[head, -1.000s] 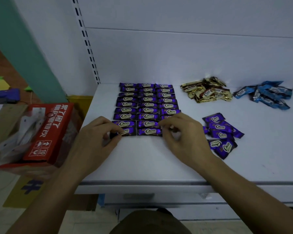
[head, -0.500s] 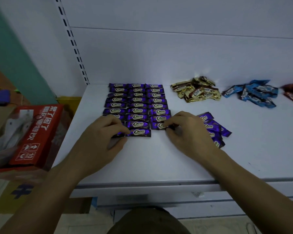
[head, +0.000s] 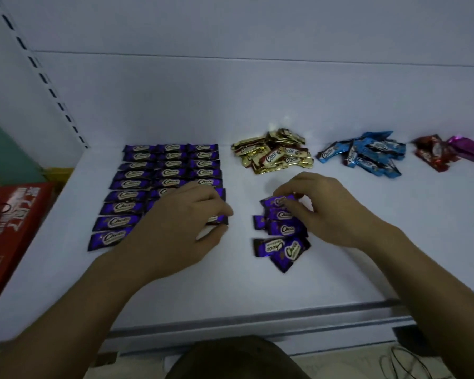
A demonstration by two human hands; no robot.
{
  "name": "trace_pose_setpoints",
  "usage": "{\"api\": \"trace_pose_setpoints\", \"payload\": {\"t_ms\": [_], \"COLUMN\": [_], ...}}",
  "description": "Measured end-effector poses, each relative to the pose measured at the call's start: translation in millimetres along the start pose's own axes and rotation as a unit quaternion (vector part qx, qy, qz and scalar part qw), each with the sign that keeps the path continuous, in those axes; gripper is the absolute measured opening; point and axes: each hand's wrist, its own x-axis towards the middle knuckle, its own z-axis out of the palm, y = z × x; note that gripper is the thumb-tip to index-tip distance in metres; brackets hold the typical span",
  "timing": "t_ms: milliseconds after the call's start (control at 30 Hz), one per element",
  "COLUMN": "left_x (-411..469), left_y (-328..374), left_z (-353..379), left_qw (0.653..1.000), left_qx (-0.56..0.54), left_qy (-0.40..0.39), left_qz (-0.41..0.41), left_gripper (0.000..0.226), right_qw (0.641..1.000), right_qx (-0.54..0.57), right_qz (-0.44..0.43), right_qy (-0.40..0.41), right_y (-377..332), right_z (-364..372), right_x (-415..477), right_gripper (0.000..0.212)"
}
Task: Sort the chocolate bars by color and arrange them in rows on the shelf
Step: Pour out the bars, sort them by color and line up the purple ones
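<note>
Purple chocolate bars lie in neat rows (head: 137,184) on the white shelf (head: 230,283), three across. My left hand (head: 181,225) rests over the front right of these rows, its thumb and fingers pinching the nearest right-hand bar (head: 218,219). A loose heap of purple bars (head: 281,233) lies to the right. My right hand (head: 320,209) sits on the heap's far end, its fingertips pinching the top purple bar (head: 275,201). Unsorted piles lie at the back: gold (head: 274,155), blue (head: 367,155), red (head: 433,151) and pink (head: 471,149).
A red cardboard box (head: 8,228) stands left of the shelf, below its edge. The shelf's back panel rises behind the piles, with a slotted upright (head: 52,94) at the left. Cables lie on the floor at bottom right (head: 411,365).
My right hand left the rows' front right corner and moved right onto the loose purple heap. My left hand shifted right along the front row. The camera moved closer and rightward.
</note>
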Motion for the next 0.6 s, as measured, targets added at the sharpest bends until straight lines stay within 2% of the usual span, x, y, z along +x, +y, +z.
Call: {"api": "trace_pose_setpoints", "payload": {"t_ms": [100, 167, 300, 433, 600], "left_x": [24, 35, 46, 49, 63], "left_y": [21, 31, 37, 46, 66], "left_z": [14, 24, 41, 45, 51], "left_qw": [1.0, 0.999, 0.996, 0.997, 0.997], "left_qx": [-0.001, 0.012, 0.069, 0.036, 0.01], "left_qy": [-0.03, -0.04, -0.049, -0.058, -0.049], "left_qz": [-0.002, -0.01, -0.039, -0.044, -0.051], "left_gripper": [0.041, 0.036, 0.041, 0.054, 0.05], "right_qw": [0.997, 0.995, 0.996, 0.996, 0.995], "right_qx": [-0.01, -0.013, 0.003, 0.012, 0.089], "right_qz": [-0.03, -0.04, -0.057, -0.065, -0.038], "right_qy": [-0.073, -0.092, -0.075, -0.067, 0.001], "right_y": [16, 22, 39, 52, 64], "right_z": [-4, -1, -3, -6, -2], "right_x": [-1, -3, -7, -11, -16], "right_gripper": [0.035, 0.042, 0.039, 0.036, 0.02]}}
